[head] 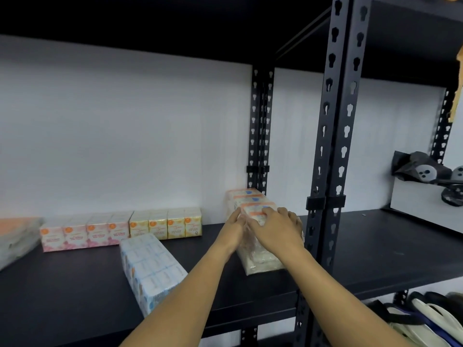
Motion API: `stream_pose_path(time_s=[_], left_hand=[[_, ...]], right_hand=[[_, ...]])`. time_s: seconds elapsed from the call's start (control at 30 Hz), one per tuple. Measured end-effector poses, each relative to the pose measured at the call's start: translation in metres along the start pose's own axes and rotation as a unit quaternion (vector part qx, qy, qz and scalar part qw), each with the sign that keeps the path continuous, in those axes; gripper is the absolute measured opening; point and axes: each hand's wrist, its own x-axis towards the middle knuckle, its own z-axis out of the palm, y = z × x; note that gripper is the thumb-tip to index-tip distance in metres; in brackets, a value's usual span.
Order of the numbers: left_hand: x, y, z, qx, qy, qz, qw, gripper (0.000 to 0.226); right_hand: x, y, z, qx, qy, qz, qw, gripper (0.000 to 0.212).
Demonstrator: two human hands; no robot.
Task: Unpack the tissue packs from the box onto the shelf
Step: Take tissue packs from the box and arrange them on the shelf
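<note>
Tissue packs already line the black shelf (350, 246): a pink row (82, 234) and a yellow row (166, 225) stand at the back by the wall, a blue-wrapped bundle (151, 269) lies slanted nearer the front edge, and an orange-topped bundle (253, 216) sits just left of the slotted upright post (335, 146). Its long axis runs from the front edge back toward the wall. Both hands are on it: the left hand (231, 229) presses its left flank with fingers extended, the right hand (278, 229) lies over its top, fingers spread and slightly bent. Judging from this, any further push goes straight away from the person, toward the wall, with both hands about equally near. The bundle's right side and how far the right fingers wrap over it are hidden, and motion blur smears the wrapper. No box shows in this view, and a soft package (15, 239) is cut off at the left edge
</note>
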Motion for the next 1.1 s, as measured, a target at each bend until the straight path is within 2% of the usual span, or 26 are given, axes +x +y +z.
stream_pose_path(time_s=[0.1, 0.2, 0.27, 0.37, 0.47, 0.53, 0.63, 0.7, 0.8, 0.87, 0.93, 1.1], left_hand=[[-0.013, 0.015, -0.007, 0.018, 0.020, 0.001, 1.000, 0.048], [-0.029, 0.036, -0.022, 0.068, 0.046, 0.035, 0.996, 0.047], [-0.040, 0.046, -0.040, 0.114, 0.084, 0.065, 0.988, 0.047], [-0.059, 0.050, -0.076, 0.191, 0.134, 0.091, 0.968, 0.043], [-0.083, 0.042, -0.121, 0.219, 0.189, 0.090, 0.953, 0.039], [-0.100, 0.031, -0.150, 0.231, 0.219, 0.081, 0.944, 0.037], [-0.127, 0.011, -0.184, 0.234, 0.249, 0.040, 0.939, 0.037], [-0.141, -0.002, -0.200, 0.238, 0.254, 0.020, 0.937, 0.038], [-0.155, -0.015, -0.214, 0.250, 0.243, 0.008, 0.937, 0.036], [-0.160, -0.020, -0.220, 0.251, 0.226, 0.014, 0.941, 0.037], [-0.163, -0.023, -0.228, 0.246, 0.212, 0.020, 0.946, 0.040], [-0.162, -0.030, -0.247, 0.239, 0.213, 0.027, 0.947, 0.054]], right_hand=[[-0.002, -0.007, 0.000, 0.002, 0.012, -0.005, 1.000, 0.069], [-0.007, -0.027, 0.001, 0.034, 0.045, -0.039, 0.998, 0.063], [-0.012, -0.043, 0.003, 0.058, 0.061, -0.068, 0.994, 0.058], [-0.023, -0.068, 0.008, 0.093, 0.041, -0.108, 0.989, 0.054], [-0.042, -0.092, 0.014, 0.140, -0.040, -0.145, 0.979, 0.059], [-0.058, -0.109, 0.019, 0.150, -0.129, -0.162, 0.967, 0.077], [-0.078, -0.134, 0.033, 0.076, -0.228, -0.167, 0.956, 0.112], [-0.087, -0.146, 0.042, 0.010, -0.250, -0.158, 0.955, 0.119], [-0.095, -0.157, 0.052, -0.023, -0.241, -0.158, 0.957, 0.102], [-0.096, -0.159, 0.056, -0.006, -0.222, -0.153, 0.963, 0.082], [-0.095, -0.160, 0.058, 0.019, -0.204, -0.151, 0.967, 0.072], [-0.082, -0.166, 0.064, 0.117, -0.189, -0.186, 0.957, 0.078]])
